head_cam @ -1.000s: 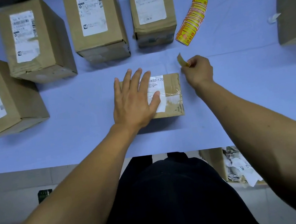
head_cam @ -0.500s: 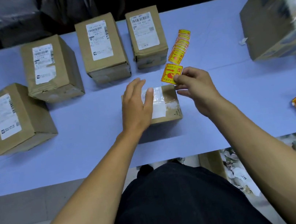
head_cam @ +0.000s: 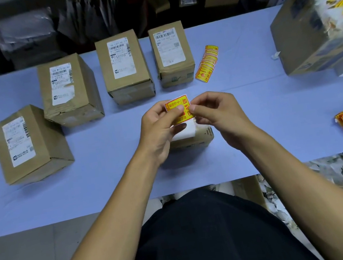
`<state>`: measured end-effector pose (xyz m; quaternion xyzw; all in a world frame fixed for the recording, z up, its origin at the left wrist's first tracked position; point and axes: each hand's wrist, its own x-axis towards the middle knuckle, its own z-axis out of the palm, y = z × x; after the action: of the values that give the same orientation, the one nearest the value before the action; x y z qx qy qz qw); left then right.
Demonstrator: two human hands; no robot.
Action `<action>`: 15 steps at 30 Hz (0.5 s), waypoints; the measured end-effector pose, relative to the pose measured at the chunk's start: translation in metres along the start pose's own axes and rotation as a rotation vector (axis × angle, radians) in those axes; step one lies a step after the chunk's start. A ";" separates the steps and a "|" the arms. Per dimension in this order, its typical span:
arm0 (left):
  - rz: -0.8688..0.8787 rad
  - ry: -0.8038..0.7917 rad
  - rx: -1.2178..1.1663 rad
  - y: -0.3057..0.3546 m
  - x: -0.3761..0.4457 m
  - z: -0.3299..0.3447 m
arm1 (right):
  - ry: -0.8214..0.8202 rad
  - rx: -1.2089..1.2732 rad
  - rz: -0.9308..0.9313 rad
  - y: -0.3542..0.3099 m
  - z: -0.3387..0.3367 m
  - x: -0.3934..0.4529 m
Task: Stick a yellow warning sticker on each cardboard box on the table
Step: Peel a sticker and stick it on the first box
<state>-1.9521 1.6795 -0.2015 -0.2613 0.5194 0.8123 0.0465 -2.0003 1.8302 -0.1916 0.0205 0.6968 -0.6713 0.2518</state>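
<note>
Sticker [head_cam: 178, 110] pinched between both hands' fingers [head_cam: 193, 107].

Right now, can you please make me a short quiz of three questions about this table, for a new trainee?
1. True or false: both hands hold the yellow sticker.
2. How many cardboard boxes with white labels stand in the far row on the table?
3. The small box lies: A) under the hands, B) at the table's left edge.

Key: 1 true, left hand and right hand pinch it. 2 four. 3 A.
</note>
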 end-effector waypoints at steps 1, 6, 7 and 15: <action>-0.001 -0.020 0.003 0.002 -0.001 0.001 | -0.025 0.007 -0.010 -0.001 0.003 -0.003; 0.019 -0.035 -0.030 0.012 -0.005 0.003 | -0.080 0.071 0.018 -0.010 0.005 -0.011; 0.024 -0.039 -0.032 0.014 -0.005 0.002 | -0.108 0.067 0.033 -0.011 0.004 -0.012; 0.034 -0.025 -0.059 0.022 -0.009 0.003 | -0.217 0.033 0.014 -0.018 0.000 -0.016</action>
<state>-1.9527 1.6740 -0.1780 -0.2436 0.4990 0.8311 0.0312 -1.9930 1.8331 -0.1691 -0.0432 0.6542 -0.6791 0.3300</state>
